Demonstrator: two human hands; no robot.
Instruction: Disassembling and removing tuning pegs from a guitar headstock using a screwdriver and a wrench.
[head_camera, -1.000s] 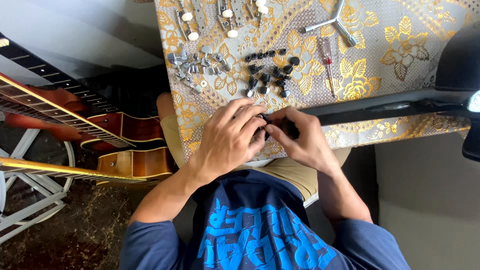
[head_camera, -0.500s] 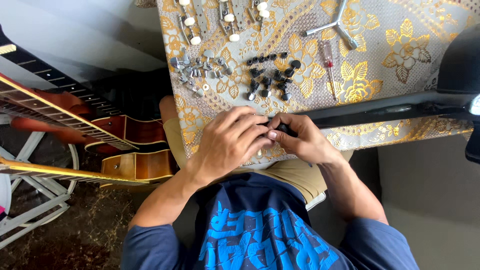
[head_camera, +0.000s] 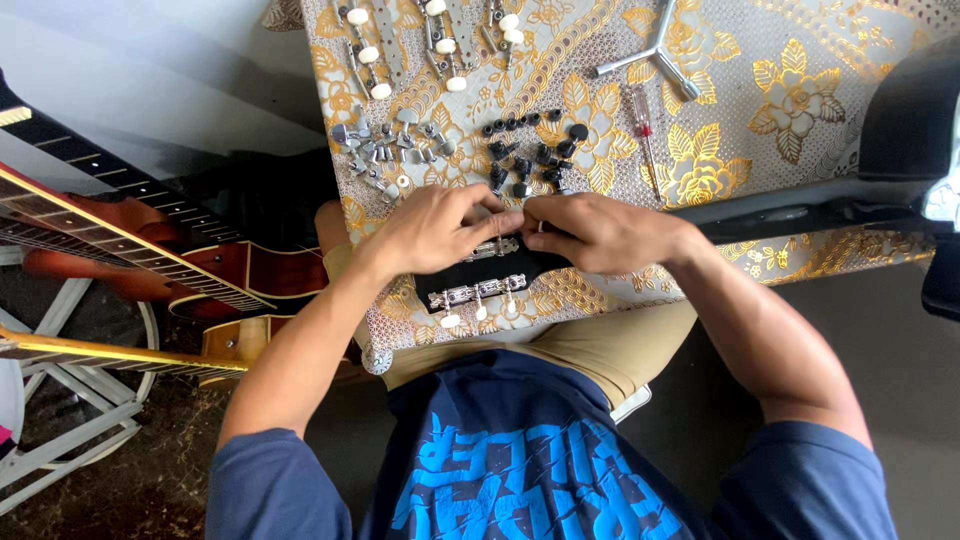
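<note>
Nearest, a black guitar headstock (head_camera: 470, 283) with white-knobbed tuners lies at the table's (head_camera: 800, 90) near edge, where the left hand (head_camera: 432, 228) and right hand (head_camera: 600, 232) meet, each grip pinched on a small part there, while loose tuner parts (head_camera: 385, 150), black bushings (head_camera: 530, 150) and a screwdriver (head_camera: 643, 120) lie farther off.
</note>
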